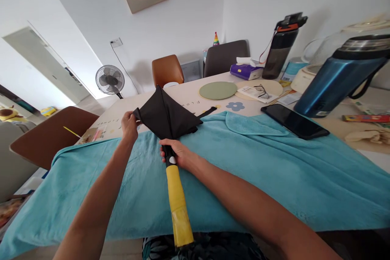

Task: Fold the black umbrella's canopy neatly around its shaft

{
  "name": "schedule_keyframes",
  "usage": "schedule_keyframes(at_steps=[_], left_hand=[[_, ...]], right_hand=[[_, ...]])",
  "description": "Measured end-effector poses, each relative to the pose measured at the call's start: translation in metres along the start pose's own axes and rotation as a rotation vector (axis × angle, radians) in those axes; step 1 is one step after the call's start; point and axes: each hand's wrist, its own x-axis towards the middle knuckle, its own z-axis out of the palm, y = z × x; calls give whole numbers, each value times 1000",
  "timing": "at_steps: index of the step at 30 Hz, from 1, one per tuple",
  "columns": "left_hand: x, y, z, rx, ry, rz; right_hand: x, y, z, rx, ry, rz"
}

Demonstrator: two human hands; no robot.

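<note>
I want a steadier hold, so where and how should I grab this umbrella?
Probably by the yellow handle, from your near side: it's long, uncovered and points toward you, while your right hand holds the black neck beyond.

My left hand [129,126]: farther, pinching.
My right hand [178,153]: nearer, curled in a grip.
My left arm [102,193], right arm [243,197]: bare, extended from near.

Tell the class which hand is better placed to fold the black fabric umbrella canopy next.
Probably the left hand: it pinches a corner of the black fabric canopy, while the right hand grips the black neck above the yellow tubular handle.
</note>
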Motion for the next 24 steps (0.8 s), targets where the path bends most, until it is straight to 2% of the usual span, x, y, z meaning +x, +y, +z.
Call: schedule_keyframes(at_steps=[3, 6, 10, 14, 18, 22, 24], left_hand=[[-7, -23, -17, -92, 75, -157], [-9, -31, -26, -156, 120, -229], [-7, -26, -27, -178, 105, -181], [-13, -23, -22, -187, 23, -180], [-18, -20, -21, -92, -37, -196], [-16, -13, -26, 3, -28, -101], [-16, -6, -28, 100, 15, -49]], right_hand=[[0, -1, -1, 23, -14, 13], [1, -2, 0, 3, 26, 45], [2, -2, 1, 2, 91, 28], [3, -1, 2, 1, 78, 16], [2, -1, 3, 14, 84, 5], [2, -1, 3, 23, 89, -9], [2, -1, 3, 18, 84, -13]])
